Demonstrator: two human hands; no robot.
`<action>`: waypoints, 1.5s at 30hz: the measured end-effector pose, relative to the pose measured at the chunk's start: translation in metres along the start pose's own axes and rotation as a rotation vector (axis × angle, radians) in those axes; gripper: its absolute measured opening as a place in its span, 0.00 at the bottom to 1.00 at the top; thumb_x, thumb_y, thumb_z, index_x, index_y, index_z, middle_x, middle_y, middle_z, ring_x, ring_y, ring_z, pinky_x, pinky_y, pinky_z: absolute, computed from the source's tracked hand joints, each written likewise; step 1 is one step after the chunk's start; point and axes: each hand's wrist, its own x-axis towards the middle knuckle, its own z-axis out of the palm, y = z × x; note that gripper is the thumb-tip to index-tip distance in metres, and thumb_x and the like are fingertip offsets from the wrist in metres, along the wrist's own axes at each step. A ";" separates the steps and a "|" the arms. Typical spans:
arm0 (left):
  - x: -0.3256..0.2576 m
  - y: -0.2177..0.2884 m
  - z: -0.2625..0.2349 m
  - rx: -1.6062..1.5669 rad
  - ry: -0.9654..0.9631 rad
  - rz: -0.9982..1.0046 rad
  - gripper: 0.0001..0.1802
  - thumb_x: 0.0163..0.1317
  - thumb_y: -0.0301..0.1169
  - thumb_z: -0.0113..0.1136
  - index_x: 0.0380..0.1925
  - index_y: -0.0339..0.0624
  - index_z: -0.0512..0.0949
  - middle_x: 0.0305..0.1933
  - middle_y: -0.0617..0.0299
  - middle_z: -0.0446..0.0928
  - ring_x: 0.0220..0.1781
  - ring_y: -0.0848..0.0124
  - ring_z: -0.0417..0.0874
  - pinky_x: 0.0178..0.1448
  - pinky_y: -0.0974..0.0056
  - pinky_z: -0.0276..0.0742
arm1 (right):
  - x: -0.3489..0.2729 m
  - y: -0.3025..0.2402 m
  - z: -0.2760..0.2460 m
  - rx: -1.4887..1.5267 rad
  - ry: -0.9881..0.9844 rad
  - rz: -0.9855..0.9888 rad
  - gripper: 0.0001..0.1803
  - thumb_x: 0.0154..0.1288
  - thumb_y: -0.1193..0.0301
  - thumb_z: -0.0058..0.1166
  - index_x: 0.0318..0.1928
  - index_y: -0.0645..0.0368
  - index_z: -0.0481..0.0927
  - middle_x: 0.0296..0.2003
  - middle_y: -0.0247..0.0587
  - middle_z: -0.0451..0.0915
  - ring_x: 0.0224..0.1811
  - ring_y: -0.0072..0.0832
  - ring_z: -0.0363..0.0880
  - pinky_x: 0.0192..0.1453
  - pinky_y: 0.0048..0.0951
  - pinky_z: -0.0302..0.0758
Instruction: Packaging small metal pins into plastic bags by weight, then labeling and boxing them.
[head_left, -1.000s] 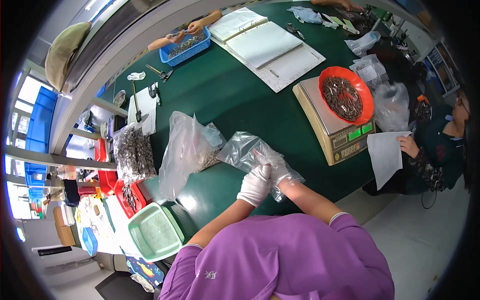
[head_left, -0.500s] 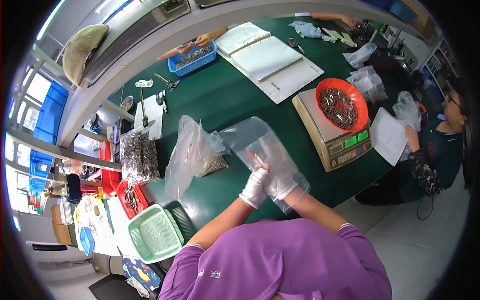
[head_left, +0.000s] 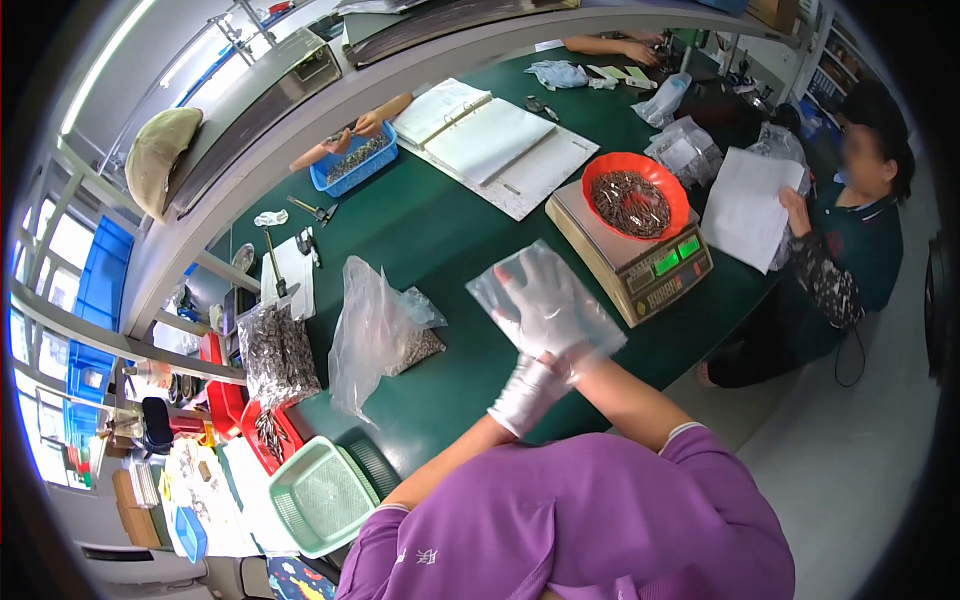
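Polybag [head_left: 597, 312], clear, sits at mid-frame over the green table [head_left: 455, 385], with the gloved right hand [head_left: 545, 312] inside it, fingers spread. The gloved left hand [head_left: 530, 392] meets the right wrist at the bag's mouth; whether its fingers close on film or wrist I cannot tell. The film looks thin: probably light, limp, slippery against itself and easily creased. A pinch at the mouth's edge, below centre, should give the surest hold.
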 end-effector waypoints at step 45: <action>0.203 0.103 0.052 1.561 0.820 0.301 0.39 0.58 0.35 0.50 0.66 0.40 0.42 0.44 0.39 0.75 0.39 0.44 0.78 0.45 0.50 0.73 | 0.110 0.206 -0.086 -0.037 -0.162 0.376 0.20 0.66 0.57 0.37 0.33 0.59 0.75 0.24 0.52 0.78 0.29 0.46 0.79 0.35 0.45 0.75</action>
